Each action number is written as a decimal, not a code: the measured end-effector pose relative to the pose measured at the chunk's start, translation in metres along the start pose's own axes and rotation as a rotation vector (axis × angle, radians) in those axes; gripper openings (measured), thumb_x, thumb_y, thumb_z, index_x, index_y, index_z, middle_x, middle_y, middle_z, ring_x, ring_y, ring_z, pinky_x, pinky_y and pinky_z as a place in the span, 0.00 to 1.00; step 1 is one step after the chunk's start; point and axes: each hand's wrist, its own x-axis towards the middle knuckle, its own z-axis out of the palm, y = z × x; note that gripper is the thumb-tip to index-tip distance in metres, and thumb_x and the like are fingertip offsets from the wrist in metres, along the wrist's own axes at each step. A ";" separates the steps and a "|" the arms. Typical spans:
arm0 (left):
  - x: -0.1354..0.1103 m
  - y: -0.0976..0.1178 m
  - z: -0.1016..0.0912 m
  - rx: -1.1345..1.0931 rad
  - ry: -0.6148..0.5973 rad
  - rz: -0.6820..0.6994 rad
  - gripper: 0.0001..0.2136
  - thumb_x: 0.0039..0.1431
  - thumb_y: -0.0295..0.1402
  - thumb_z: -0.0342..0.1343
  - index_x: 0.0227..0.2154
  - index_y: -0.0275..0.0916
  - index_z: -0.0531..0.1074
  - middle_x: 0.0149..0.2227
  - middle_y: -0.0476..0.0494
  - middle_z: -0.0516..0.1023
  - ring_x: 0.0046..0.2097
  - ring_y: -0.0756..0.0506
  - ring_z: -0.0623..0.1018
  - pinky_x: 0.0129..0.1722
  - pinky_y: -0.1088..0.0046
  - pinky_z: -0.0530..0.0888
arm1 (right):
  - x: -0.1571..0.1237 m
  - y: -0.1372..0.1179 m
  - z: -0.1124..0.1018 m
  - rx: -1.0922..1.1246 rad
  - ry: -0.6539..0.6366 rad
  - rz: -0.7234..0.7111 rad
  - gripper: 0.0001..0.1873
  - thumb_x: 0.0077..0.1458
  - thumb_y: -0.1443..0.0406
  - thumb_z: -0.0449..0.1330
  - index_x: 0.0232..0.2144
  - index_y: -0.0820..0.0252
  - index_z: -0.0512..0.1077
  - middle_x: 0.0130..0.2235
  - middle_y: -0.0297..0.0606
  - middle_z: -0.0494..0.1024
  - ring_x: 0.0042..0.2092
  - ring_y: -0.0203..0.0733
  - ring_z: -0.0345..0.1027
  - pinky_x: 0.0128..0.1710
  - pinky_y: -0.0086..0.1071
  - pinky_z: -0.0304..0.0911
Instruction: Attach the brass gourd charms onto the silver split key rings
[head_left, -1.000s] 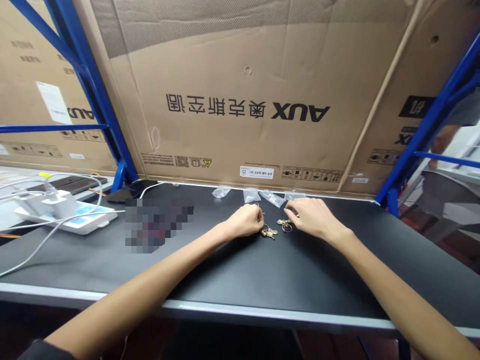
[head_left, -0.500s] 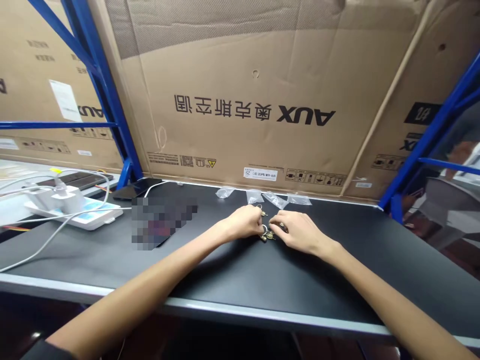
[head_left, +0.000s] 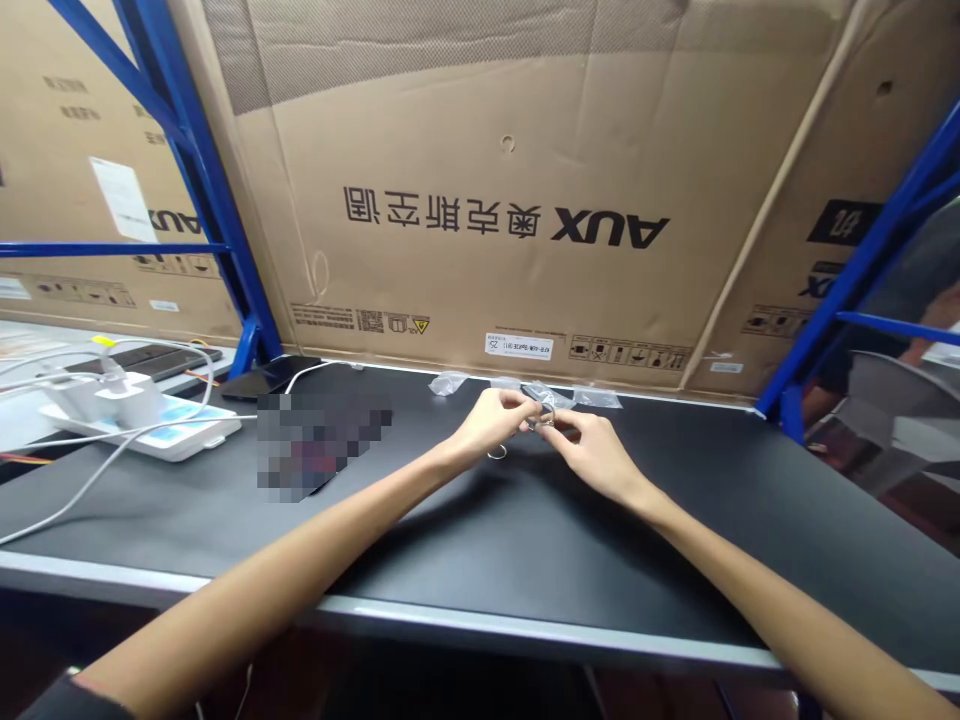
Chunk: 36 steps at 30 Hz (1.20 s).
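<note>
Above the black tabletop [head_left: 480, 550], my left hand [head_left: 491, 422] and my right hand [head_left: 598, 452] meet, fingertips nearly touching. Both pinch a small metal key ring [head_left: 549, 407], whose loop rises between them. Small metal pieces show at my right fingertips, too blurred and covered to make out. A second thin metal ring [head_left: 497, 453] shows just under my left hand; whether it hangs or lies on the table I cannot tell. Behind the fingers lie small clear plastic bags [head_left: 598, 398], one of them partly hidden by my hands.
A large cardboard box [head_left: 495, 290] stands along the table's back edge, between blue rack posts [head_left: 814, 300]. On the left are a white power strip [head_left: 176, 435] with chargers and cables, a dark flat device [head_left: 274, 377] and a blurred-out item [head_left: 322, 445].
My hands have lifted from the tabletop and come together, with the key ring raised between my fingertips. The brass-coloured pieces that showed between my hands are now mostly covered.
</note>
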 end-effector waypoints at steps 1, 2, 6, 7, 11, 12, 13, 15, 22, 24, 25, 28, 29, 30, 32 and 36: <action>0.001 -0.001 0.000 -0.006 0.018 0.001 0.10 0.55 0.33 0.56 0.22 0.34 0.75 0.22 0.48 0.73 0.27 0.51 0.70 0.26 0.76 0.65 | 0.000 0.000 -0.001 -0.011 -0.001 -0.006 0.15 0.65 0.56 0.55 0.40 0.55 0.80 0.39 0.38 0.83 0.40 0.46 0.75 0.44 0.38 0.66; 0.001 -0.002 0.000 -0.001 0.029 0.005 0.11 0.56 0.34 0.57 0.22 0.34 0.75 0.22 0.48 0.74 0.27 0.51 0.70 0.27 0.76 0.66 | 0.000 0.000 -0.001 -0.030 0.002 -0.018 0.15 0.65 0.57 0.55 0.39 0.55 0.80 0.38 0.38 0.83 0.40 0.46 0.75 0.44 0.38 0.66; 0.003 -0.006 0.000 0.004 -0.008 0.032 0.18 0.59 0.42 0.57 0.20 0.34 0.73 0.21 0.48 0.72 0.25 0.52 0.68 0.25 0.76 0.64 | 0.000 -0.001 -0.006 -0.161 0.019 -0.073 0.17 0.66 0.57 0.52 0.37 0.55 0.79 0.38 0.39 0.83 0.38 0.47 0.74 0.41 0.37 0.64; 0.002 -0.006 0.000 -0.009 -0.026 0.040 0.19 0.60 0.44 0.57 0.21 0.34 0.73 0.22 0.48 0.72 0.25 0.52 0.68 0.25 0.77 0.64 | -0.001 -0.002 -0.007 -0.192 0.017 -0.075 0.17 0.66 0.57 0.51 0.36 0.55 0.78 0.38 0.39 0.82 0.37 0.47 0.73 0.40 0.37 0.63; -0.003 -0.004 0.000 -0.060 -0.098 0.044 0.18 0.60 0.46 0.58 0.29 0.34 0.78 0.27 0.45 0.76 0.28 0.51 0.71 0.24 0.78 0.65 | -0.001 -0.003 -0.009 -0.227 0.015 -0.051 0.20 0.67 0.55 0.49 0.34 0.55 0.78 0.35 0.39 0.82 0.35 0.46 0.72 0.38 0.36 0.62; -0.003 -0.004 0.000 -0.061 -0.112 0.042 0.17 0.59 0.46 0.59 0.31 0.34 0.79 0.28 0.45 0.77 0.28 0.51 0.72 0.24 0.78 0.65 | -0.001 -0.002 -0.009 -0.216 0.012 -0.048 0.20 0.67 0.55 0.49 0.34 0.55 0.78 0.35 0.39 0.82 0.34 0.45 0.72 0.38 0.36 0.62; -0.004 -0.004 0.000 -0.054 -0.119 0.040 0.16 0.59 0.45 0.59 0.32 0.34 0.79 0.28 0.45 0.77 0.29 0.51 0.72 0.24 0.78 0.65 | -0.001 -0.002 -0.009 -0.206 0.010 -0.046 0.20 0.67 0.55 0.49 0.34 0.54 0.78 0.35 0.38 0.81 0.34 0.45 0.71 0.38 0.36 0.62; -0.003 -0.006 -0.001 -0.026 -0.113 0.039 0.16 0.58 0.45 0.60 0.32 0.35 0.80 0.27 0.46 0.76 0.28 0.51 0.71 0.23 0.78 0.64 | -0.001 0.000 -0.008 -0.195 0.005 -0.049 0.20 0.67 0.55 0.50 0.34 0.54 0.79 0.35 0.38 0.82 0.34 0.46 0.72 0.39 0.37 0.63; -0.001 -0.009 -0.004 -0.026 -0.154 0.069 0.16 0.59 0.45 0.60 0.31 0.35 0.80 0.27 0.46 0.77 0.28 0.51 0.72 0.25 0.77 0.66 | -0.001 -0.001 -0.010 -0.212 0.009 -0.065 0.19 0.67 0.57 0.51 0.36 0.55 0.80 0.35 0.38 0.82 0.35 0.45 0.72 0.39 0.35 0.62; -0.001 -0.007 -0.005 -0.041 -0.182 0.106 0.15 0.59 0.44 0.60 0.33 0.35 0.80 0.29 0.45 0.79 0.30 0.50 0.74 0.26 0.77 0.68 | -0.001 -0.003 -0.011 -0.184 0.017 -0.072 0.19 0.67 0.57 0.51 0.37 0.54 0.81 0.36 0.37 0.82 0.36 0.45 0.72 0.39 0.35 0.62; -0.001 -0.006 -0.005 -0.048 -0.193 0.125 0.14 0.59 0.43 0.60 0.33 0.35 0.80 0.30 0.44 0.79 0.30 0.50 0.75 0.27 0.77 0.68 | -0.001 -0.003 -0.011 -0.167 0.016 -0.073 0.19 0.67 0.57 0.51 0.38 0.53 0.81 0.36 0.36 0.82 0.36 0.45 0.73 0.40 0.35 0.62; -0.003 -0.003 -0.005 -0.059 -0.213 0.159 0.13 0.59 0.41 0.60 0.35 0.35 0.80 0.31 0.43 0.80 0.32 0.49 0.76 0.26 0.78 0.69 | -0.002 -0.004 -0.010 -0.133 0.007 -0.074 0.19 0.67 0.57 0.51 0.39 0.51 0.82 0.38 0.35 0.83 0.37 0.44 0.73 0.41 0.36 0.63; -0.003 -0.001 -0.005 -0.056 -0.215 0.160 0.13 0.60 0.41 0.60 0.34 0.34 0.80 0.31 0.43 0.80 0.32 0.49 0.76 0.26 0.78 0.69 | -0.002 -0.004 -0.010 -0.132 0.004 -0.075 0.19 0.68 0.57 0.51 0.39 0.52 0.82 0.38 0.36 0.83 0.37 0.44 0.73 0.41 0.36 0.63; -0.004 0.000 -0.005 -0.047 -0.214 0.157 0.13 0.60 0.41 0.60 0.34 0.34 0.80 0.31 0.43 0.80 0.32 0.49 0.76 0.26 0.78 0.68 | -0.002 -0.004 -0.010 -0.135 0.002 -0.075 0.19 0.68 0.57 0.51 0.39 0.52 0.82 0.37 0.36 0.83 0.37 0.44 0.73 0.42 0.36 0.63; -0.006 0.001 -0.003 -0.024 -0.198 0.152 0.13 0.60 0.41 0.59 0.34 0.34 0.80 0.31 0.43 0.80 0.31 0.49 0.76 0.25 0.78 0.68 | -0.002 -0.003 -0.009 -0.142 0.000 -0.074 0.19 0.68 0.57 0.51 0.38 0.52 0.82 0.36 0.36 0.83 0.37 0.44 0.73 0.42 0.36 0.63; -0.008 -0.003 0.002 0.012 -0.136 0.198 0.12 0.60 0.39 0.59 0.32 0.33 0.77 0.30 0.43 0.80 0.31 0.49 0.76 0.27 0.77 0.70 | -0.001 0.001 -0.008 -0.134 -0.007 -0.098 0.19 0.67 0.56 0.51 0.35 0.54 0.80 0.36 0.36 0.82 0.36 0.45 0.73 0.40 0.36 0.63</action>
